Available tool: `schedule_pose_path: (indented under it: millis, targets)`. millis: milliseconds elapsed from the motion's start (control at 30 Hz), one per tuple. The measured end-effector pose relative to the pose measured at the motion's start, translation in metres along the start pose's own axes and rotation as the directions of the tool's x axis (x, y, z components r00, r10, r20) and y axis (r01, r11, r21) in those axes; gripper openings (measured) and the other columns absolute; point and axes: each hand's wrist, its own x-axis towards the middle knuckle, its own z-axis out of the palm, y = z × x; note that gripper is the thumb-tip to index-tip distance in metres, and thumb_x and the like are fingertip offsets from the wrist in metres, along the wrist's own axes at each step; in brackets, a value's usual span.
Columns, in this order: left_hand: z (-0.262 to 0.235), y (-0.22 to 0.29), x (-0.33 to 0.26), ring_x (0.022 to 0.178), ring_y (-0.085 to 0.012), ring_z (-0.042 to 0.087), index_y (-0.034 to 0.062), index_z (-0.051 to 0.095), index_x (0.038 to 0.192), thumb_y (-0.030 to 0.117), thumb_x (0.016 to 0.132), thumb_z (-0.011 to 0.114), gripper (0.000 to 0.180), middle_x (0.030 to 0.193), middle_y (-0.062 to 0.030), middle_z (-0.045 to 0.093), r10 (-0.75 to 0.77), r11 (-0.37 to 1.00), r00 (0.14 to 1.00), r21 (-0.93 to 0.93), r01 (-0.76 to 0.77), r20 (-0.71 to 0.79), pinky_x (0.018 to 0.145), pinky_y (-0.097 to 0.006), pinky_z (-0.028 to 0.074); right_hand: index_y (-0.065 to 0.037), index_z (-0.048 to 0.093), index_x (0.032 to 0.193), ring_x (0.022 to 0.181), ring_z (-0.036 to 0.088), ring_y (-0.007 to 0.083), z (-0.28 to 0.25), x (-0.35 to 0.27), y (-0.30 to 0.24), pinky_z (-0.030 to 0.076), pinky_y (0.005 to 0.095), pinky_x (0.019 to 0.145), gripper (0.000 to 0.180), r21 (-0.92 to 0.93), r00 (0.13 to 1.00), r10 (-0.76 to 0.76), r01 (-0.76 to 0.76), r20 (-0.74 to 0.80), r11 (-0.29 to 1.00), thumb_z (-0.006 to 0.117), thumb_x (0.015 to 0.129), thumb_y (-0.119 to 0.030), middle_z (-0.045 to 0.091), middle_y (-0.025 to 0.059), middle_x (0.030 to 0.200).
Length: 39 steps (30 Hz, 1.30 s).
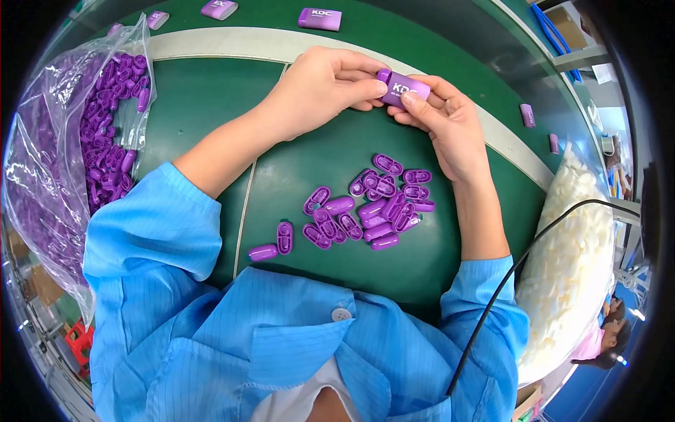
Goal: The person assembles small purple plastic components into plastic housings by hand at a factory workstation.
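1. The right hand (452, 125) grasps the flat purple plastic case (409, 86), thumb on its printed face, over the far edge of the green worktop (316, 156).
2. The left hand (315, 88) pinches the purple oval end cap (384, 75) at the case's left end (how far it is seated, I cannot tell).
3. The case looks light, stiff and smooth, perhaps slippery; its broad faces should give the surest hold.
4. The small, rounded cap likely suits a fingertip grip.
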Motion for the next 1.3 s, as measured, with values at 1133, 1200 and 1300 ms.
schedule_pose_path:
  millis: [1133,1200,1300]
  targets:
    - [-0.008,0.024,0.047,0.081,-0.0288,0.057,-0.0021,0.055,0.111,0.018,0.079,0.06,0.038,0.087,-0.016,0.061,0.183,0.762,0.958,0.647,0.003,-0.22,0.076,-0.037,0.044,-0.004,0.064,0.101,0.085,0.057,0.0335,-0.097,0.047,0.019,0.044,0.0393,0.082,0.03,-0.99,0.639,-0.768,0.126,0.037,0.057,0.063,0.078,-0.024,0.065,0.0138,0.091]
    - [-0.008,0.028,0.048,0.085,-0.0346,0.051,-0.0057,0.049,0.118,0.021,0.079,0.061,0.048,0.086,-0.0182,0.058,0.03,0.779,0.974,0.615,0.118,-0.225,0.081,-0.041,0.039,-0.004,0.062,0.104,0.085,0.057,0.0356,-0.14,0.045,0.014,0.042,0.0408,0.084,0.035,-0.99,0.615,-0.787,-0.083,0.036,-0.11,0.062,0.077,-0.026,0.064,0.0157,0.092]
    - [-0.02,0.007,0.043,0.074,-0.0217,0.055,-0.0045,0.055,0.108,0.025,0.083,0.061,0.039,0.084,-0.0136,0.058,0.746,0.012,0.662,0.993,-0.121,0.071,0.069,-0.03,0.044,-0.001,0.06,0.108,0.088,0.058,0.0372,-0.168,0.039,0.005,0.043,0.0414,0.085,0.047,-0.901,0.708,-0.645,-0.429,-0.288,-0.068,0.059,0.075,-0.035,0.063,0.0203,0.096]
